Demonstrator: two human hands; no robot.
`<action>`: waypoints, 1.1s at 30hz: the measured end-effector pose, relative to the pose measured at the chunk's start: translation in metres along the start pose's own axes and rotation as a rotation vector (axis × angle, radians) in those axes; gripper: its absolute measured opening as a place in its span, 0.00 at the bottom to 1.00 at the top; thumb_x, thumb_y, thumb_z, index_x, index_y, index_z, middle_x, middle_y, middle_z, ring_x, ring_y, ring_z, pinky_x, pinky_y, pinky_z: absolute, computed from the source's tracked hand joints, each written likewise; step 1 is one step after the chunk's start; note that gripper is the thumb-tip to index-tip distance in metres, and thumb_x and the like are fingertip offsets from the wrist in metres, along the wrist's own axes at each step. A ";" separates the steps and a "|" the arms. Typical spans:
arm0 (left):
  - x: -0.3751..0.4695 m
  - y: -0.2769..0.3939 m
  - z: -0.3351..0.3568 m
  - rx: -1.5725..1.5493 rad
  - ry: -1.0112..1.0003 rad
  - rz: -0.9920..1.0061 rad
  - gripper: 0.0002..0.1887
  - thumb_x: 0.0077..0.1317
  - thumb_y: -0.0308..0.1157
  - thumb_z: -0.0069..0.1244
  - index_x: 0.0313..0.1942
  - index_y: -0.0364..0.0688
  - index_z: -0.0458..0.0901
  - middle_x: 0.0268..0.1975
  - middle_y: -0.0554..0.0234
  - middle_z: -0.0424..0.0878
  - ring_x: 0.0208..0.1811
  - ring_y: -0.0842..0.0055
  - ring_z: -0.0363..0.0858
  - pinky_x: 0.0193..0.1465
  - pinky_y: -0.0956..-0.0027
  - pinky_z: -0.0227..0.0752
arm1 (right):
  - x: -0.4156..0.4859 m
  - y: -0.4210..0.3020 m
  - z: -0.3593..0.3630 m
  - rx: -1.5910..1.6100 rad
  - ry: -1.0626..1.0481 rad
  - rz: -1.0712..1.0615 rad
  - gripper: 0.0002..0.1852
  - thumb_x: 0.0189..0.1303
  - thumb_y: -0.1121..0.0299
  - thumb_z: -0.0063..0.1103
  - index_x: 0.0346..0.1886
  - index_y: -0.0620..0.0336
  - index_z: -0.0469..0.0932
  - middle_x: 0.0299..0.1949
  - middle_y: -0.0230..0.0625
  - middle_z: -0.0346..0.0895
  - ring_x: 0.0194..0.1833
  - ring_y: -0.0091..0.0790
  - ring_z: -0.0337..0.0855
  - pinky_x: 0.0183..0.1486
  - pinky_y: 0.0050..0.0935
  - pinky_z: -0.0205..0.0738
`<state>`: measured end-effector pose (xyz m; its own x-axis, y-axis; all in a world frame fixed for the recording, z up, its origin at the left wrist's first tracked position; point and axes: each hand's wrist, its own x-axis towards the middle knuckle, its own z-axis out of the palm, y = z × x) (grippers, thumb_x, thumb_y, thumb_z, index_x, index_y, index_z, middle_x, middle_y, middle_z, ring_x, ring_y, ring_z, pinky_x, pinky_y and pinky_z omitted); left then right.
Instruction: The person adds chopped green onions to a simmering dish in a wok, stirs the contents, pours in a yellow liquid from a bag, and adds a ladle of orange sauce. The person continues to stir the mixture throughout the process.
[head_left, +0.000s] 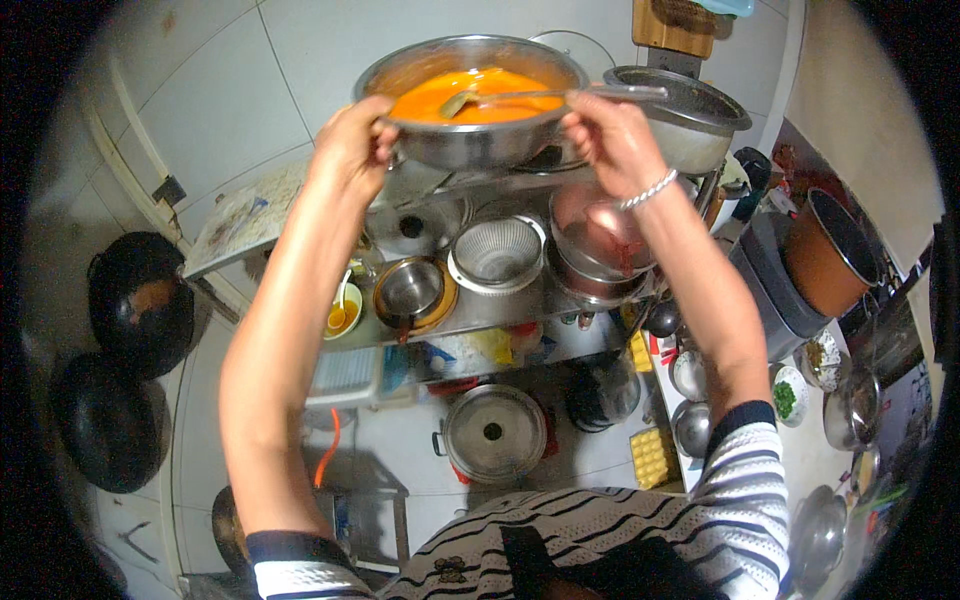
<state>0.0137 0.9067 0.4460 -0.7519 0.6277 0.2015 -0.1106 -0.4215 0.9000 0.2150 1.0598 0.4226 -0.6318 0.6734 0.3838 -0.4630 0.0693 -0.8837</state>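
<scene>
A wide stainless steel basin (472, 146) with bright orange liquid (420, 97) is raised at the top of a metal rack. My left hand (352, 146) grips its left rim, thumb over the edge. On the opposite side my right hand (615, 139) grips the right rim. A metal spoon or ladle (456, 103) lies in the liquid, its long handle crossing the right rim under or beside my right thumb; whether the thumb pins it cannot be told. My hidden fingers and the basin's underside are out of sight.
Close on the right stands a large pot (694, 142). Below, the rack holds a white colander (499, 251), a small steel bowl (412, 286), a reddish translucent basin (600, 225) and a bowl with a white spoon (343, 311). A lidded pot (495, 433) sits lower. Black woks (142, 300) hang left.
</scene>
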 end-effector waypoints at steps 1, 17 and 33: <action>0.018 -0.005 0.017 -0.008 -0.034 0.029 0.06 0.52 0.26 0.49 0.27 0.38 0.69 0.15 0.68 0.67 0.12 0.83 0.64 0.10 0.82 0.53 | 0.014 -0.008 -0.014 -0.040 -0.027 0.068 0.06 0.55 0.68 0.52 0.26 0.60 0.71 0.20 0.29 0.72 0.18 0.16 0.67 0.17 0.11 0.62; 0.097 -0.072 0.081 0.030 -0.174 -0.138 0.09 0.59 0.33 0.41 0.31 0.35 0.71 0.21 0.64 0.75 0.14 0.79 0.73 0.09 0.81 0.51 | 0.076 0.001 -0.070 0.036 0.186 0.011 0.03 0.54 0.73 0.48 0.29 0.62 0.69 0.21 0.28 0.70 0.18 0.16 0.67 0.15 0.10 0.59; 0.132 -0.093 -0.067 1.723 -0.218 0.446 0.21 0.55 0.45 0.44 0.43 0.41 0.74 0.41 0.43 0.75 0.45 0.55 0.72 0.48 0.57 0.65 | -0.121 0.135 -0.124 0.201 0.025 0.540 0.11 0.53 0.74 0.50 0.42 0.54 0.69 0.25 0.29 0.70 0.23 0.19 0.66 0.22 0.13 0.58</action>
<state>-0.1185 0.9849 0.3632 -0.4258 0.7953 0.4315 0.8972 0.4328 0.0876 0.3060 1.0795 0.2233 -0.7976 0.5918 -0.1166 -0.1890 -0.4287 -0.8835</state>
